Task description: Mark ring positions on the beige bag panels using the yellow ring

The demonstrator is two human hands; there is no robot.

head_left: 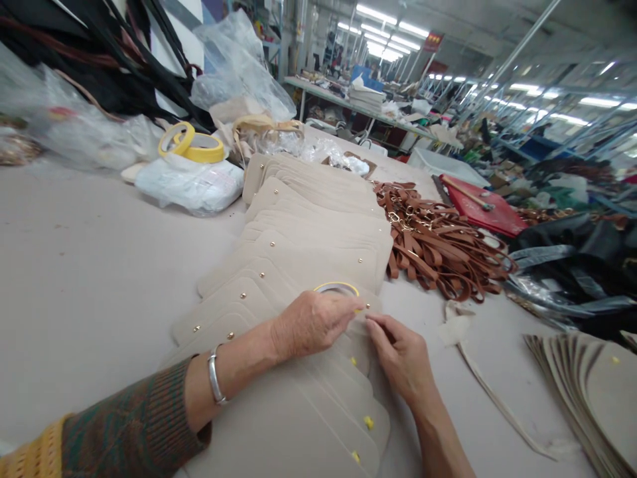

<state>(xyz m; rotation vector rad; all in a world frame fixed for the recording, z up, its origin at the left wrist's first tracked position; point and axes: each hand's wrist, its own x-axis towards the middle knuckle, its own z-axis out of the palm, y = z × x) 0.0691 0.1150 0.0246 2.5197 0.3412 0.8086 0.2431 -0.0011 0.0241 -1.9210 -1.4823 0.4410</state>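
A roll of yellow tape [337,285] is in my left hand [316,323], whose fingers are closed around its near side. The hand is over a row of overlapping beige panels [308,229] with small gold studs near their corners. Close by on the right, my right hand [401,355] has thumb and forefinger pinched together at a panel's edge, just below a gold stud [367,306]. Whatever is between those fingertips is too small to make out. Nearer to me, bits of yellow tape [368,422] cover spots along the panels' right edges.
Brown straps with gold hardware [438,245] are heaped right of the panels. Two yellow tape rolls [204,147] rest on a white packet [189,184] at the back left. More beige panels [587,385] are fanned at right. A red flat piece [482,206] lies behind the straps.
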